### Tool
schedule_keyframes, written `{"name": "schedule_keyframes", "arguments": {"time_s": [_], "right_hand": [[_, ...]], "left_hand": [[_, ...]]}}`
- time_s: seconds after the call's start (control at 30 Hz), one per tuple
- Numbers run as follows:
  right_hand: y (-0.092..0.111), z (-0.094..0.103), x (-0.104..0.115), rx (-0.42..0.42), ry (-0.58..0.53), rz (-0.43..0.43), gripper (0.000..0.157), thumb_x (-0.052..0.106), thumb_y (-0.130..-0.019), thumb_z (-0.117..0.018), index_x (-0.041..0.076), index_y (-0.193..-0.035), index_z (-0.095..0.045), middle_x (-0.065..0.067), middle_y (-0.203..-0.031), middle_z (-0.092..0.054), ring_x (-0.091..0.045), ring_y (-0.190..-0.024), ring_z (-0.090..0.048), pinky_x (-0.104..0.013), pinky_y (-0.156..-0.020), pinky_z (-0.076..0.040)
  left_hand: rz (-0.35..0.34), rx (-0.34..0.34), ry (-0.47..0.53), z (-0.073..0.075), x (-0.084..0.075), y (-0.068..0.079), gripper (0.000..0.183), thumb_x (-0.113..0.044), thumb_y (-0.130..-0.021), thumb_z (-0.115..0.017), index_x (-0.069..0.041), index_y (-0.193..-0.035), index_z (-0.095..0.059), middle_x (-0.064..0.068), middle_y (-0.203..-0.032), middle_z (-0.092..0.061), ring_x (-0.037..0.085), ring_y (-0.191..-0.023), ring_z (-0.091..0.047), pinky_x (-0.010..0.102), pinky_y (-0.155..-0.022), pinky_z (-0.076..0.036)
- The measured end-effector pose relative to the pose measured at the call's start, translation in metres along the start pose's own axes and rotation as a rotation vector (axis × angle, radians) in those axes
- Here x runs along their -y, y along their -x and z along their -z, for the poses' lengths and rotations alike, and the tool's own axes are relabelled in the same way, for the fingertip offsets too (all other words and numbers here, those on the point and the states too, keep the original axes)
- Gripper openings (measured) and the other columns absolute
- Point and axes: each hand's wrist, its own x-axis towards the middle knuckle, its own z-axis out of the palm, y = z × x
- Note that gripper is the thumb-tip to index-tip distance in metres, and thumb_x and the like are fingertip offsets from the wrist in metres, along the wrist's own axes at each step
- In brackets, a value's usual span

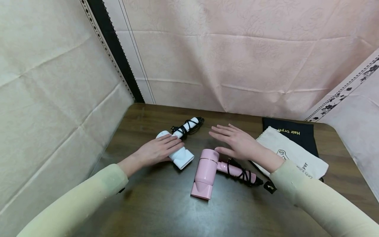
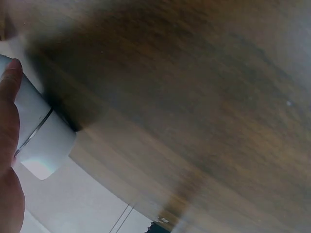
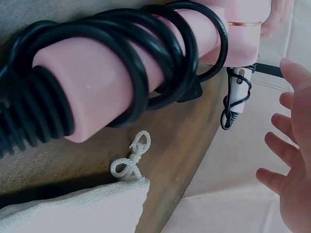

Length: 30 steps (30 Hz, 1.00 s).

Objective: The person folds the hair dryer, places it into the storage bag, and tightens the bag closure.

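Note:
A white hair dryer [image 1: 179,155] lies left of centre on the table, black cord wound round its handle. My left hand [image 1: 158,148] rests across its body with the fingers laid over it; in the left wrist view the thumb lies along the white barrel [image 2: 46,141]. Right of it lies a pink hair dryer [image 1: 205,174], its nozzle towards me and its cord-wrapped handle [image 1: 237,171] pointing right. My right hand [image 1: 241,141] is spread above and behind that handle, thumb tip near the barrel's back end, holding nothing.
At the right lie a white drawstring pouch [image 1: 291,153] and, partly under it, a black pouch [image 1: 296,133] lettered "Hair Dryer". A small black tag [image 1: 269,187] lies near my right sleeve. Pale cloth [image 1: 231,65] hangs behind the wooden table [image 1: 148,204] and along both sides.

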Motion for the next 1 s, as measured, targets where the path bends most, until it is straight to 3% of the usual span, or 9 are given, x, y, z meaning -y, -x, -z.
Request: {"name": "schedule_keyframes", "arguments": {"time_s": [0.27,0.47,0.8,1.0], "right_hand": [[-0.009,0.011,-0.001,-0.027,-0.050,-0.025,0.064,0.038,-0.106,-0.067,0.011,-0.161,-0.049,-0.013,-0.167,-0.044,-0.034,-0.157,-0.037,-0.061,-0.128,-0.025],[-0.020,0.018,-0.006,0.002,-0.034,-0.013,0.069,0.044,-0.107,-0.064,0.015,-0.165,-0.043,-0.009,-0.172,-0.037,-0.031,-0.161,-0.029,-0.058,-0.130,-0.022],[-0.040,0.028,-0.007,-0.004,0.059,0.133,0.075,0.042,-0.103,-0.070,0.015,-0.166,-0.040,-0.010,-0.172,-0.037,-0.030,-0.161,-0.028,-0.058,-0.129,-0.024],[-0.053,0.033,-0.005,0.009,0.083,0.202,0.075,0.042,-0.103,-0.071,0.013,-0.165,-0.042,-0.010,-0.171,-0.038,-0.033,-0.159,-0.032,-0.058,-0.129,-0.024]], "left_hand": [[-0.004,-0.038,-0.015,0.013,-0.004,-0.005,0.072,-0.038,-0.096,-0.081,-0.007,-0.155,-0.054,0.011,-0.152,-0.060,0.029,-0.144,-0.055,0.045,-0.124,-0.039],[-0.073,-0.104,-0.087,0.027,-0.006,-0.010,0.070,-0.035,-0.094,-0.083,-0.007,-0.152,-0.055,0.011,-0.150,-0.061,0.029,-0.141,-0.057,0.044,-0.123,-0.040],[-0.196,-0.121,-0.205,0.049,-0.012,-0.019,0.067,-0.018,-0.097,-0.080,-0.007,-0.155,-0.048,0.012,-0.153,-0.057,0.028,-0.144,-0.055,0.044,-0.126,-0.036],[-0.239,-0.145,-0.257,0.060,-0.011,-0.021,0.065,-0.020,-0.099,-0.077,-0.007,-0.156,-0.048,0.012,-0.153,-0.057,0.028,-0.144,-0.054,0.044,-0.127,-0.034]]}}
